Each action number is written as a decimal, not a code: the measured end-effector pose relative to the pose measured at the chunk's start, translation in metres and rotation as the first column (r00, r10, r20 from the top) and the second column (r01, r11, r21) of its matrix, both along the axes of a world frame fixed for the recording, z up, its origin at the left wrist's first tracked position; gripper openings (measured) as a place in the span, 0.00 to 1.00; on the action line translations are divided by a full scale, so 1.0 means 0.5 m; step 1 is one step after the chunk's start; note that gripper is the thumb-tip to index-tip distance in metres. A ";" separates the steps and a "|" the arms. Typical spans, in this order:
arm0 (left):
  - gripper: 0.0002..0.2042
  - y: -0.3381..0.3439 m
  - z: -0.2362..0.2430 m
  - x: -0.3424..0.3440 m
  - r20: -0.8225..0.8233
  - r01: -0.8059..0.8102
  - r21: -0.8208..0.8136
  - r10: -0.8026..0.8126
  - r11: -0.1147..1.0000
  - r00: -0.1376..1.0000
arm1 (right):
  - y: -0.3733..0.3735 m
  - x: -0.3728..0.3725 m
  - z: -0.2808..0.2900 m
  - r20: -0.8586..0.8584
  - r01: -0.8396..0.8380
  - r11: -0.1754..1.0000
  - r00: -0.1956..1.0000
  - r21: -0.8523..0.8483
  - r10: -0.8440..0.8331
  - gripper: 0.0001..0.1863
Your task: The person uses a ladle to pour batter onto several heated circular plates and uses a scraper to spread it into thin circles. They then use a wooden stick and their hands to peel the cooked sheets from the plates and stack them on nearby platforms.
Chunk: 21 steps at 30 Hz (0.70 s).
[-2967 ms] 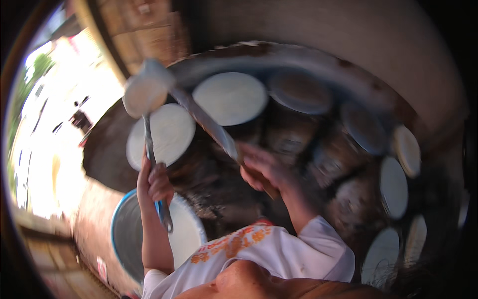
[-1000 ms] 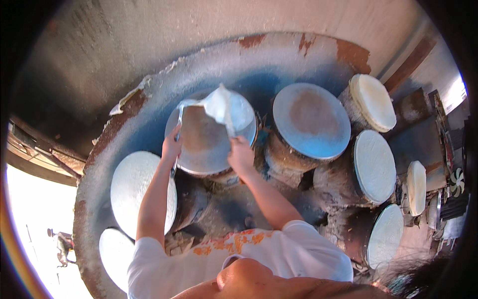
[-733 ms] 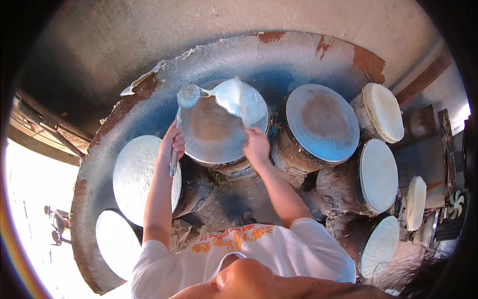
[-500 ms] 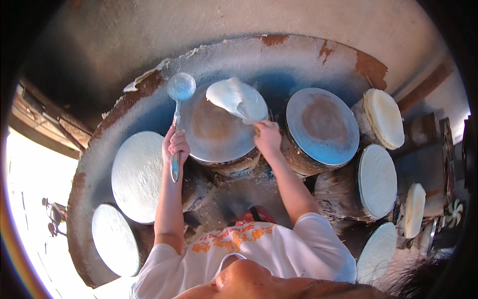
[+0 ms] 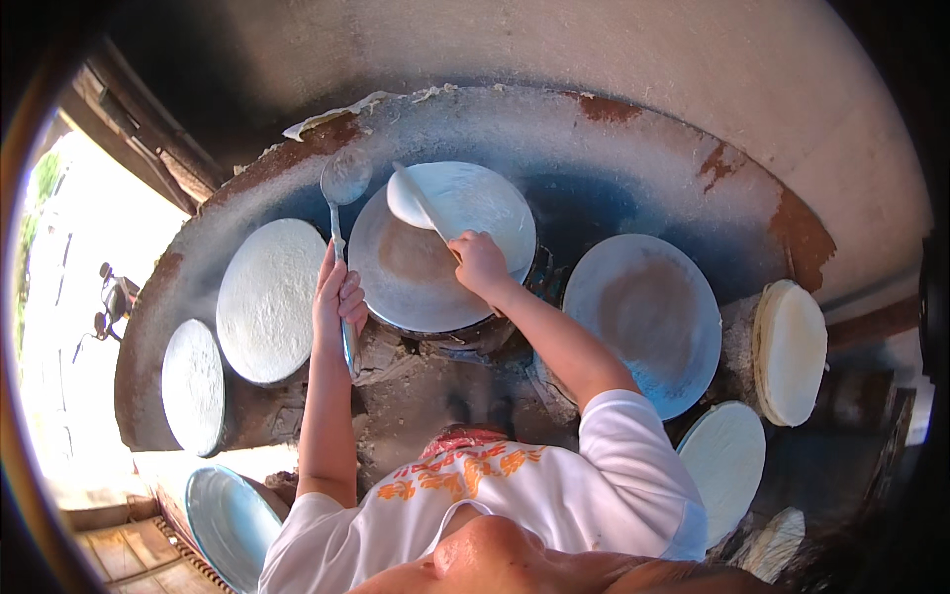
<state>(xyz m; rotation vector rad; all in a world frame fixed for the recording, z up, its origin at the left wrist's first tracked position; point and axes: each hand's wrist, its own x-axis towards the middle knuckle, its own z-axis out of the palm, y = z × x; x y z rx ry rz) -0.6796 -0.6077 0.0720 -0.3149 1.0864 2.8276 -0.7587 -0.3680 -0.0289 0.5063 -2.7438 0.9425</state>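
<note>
My left hand is closed around the handle of a metal ladle, held bowl-up beside the left edge of the middle round griddle. In my right hand is a thin flat spreader, its blade slanting across that griddle from my fist to the far left rim. White batter lies over the far and right part of the plate, touching the spreader. The near left part shows bare grey metal with a brown patch.
Right of it stands a bare griddle, with a stack of round pale sheets beyond. Batter-coated griddles sit at the left, another at the lower right. A blue-rimmed basin is at lower left. A curved metal shield runs behind.
My right hand has swept left with the spreader, and the batter covers more of the plate's right side. The ladle stays in my left hand. The view has turned somewhat.
</note>
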 end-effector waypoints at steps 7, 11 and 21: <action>0.26 0.033 -0.024 0.001 -0.048 -0.141 -0.380 0.133 0.914 0.990 | 0.221 -0.069 0.022 -0.121 0.081 0.988 0.991 0.135 -0.065 0.18; 0.30 0.065 -0.032 -0.003 0.018 -0.218 -0.480 0.258 0.850 0.966 | 0.110 -0.112 0.002 0.070 -0.202 0.971 0.978 0.125 0.194 0.15; 0.31 0.045 -0.049 0.051 0.034 -0.155 -0.665 0.237 0.730 0.971 | 0.237 -0.144 0.027 -0.045 -0.298 0.954 0.953 0.014 0.299 0.13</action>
